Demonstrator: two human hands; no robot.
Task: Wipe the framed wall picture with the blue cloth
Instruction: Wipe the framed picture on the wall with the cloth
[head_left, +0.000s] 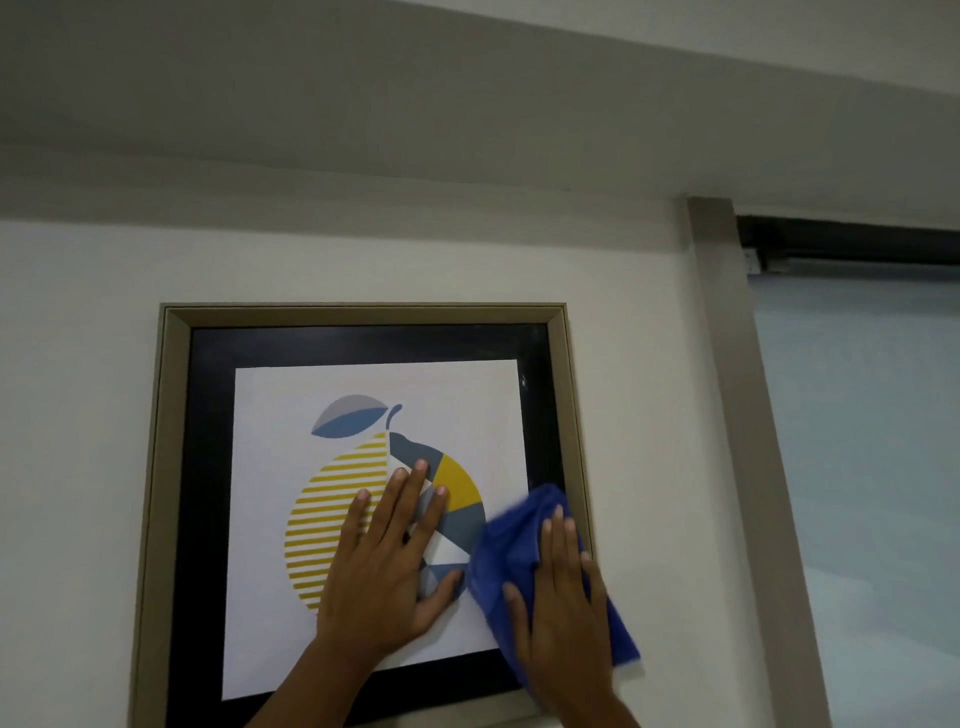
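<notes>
The framed wall picture (171, 467) hangs on a white wall: a beige frame, a black mat, a white print of a yellow and grey lemon with a blue leaf. My left hand (387, 566) lies flat on the print's middle, fingers spread, holding nothing. My right hand (563, 603) presses the crumpled blue cloth (511, 540) against the lower right part of the picture, over the black mat and the frame's right edge. The cloth hangs out to the right below my palm.
A beige door or window jamb (748, 441) runs down just right of the picture. Beyond it is frosted glass (872, 493) under a black rail (852, 241). A ceiling beam crosses above.
</notes>
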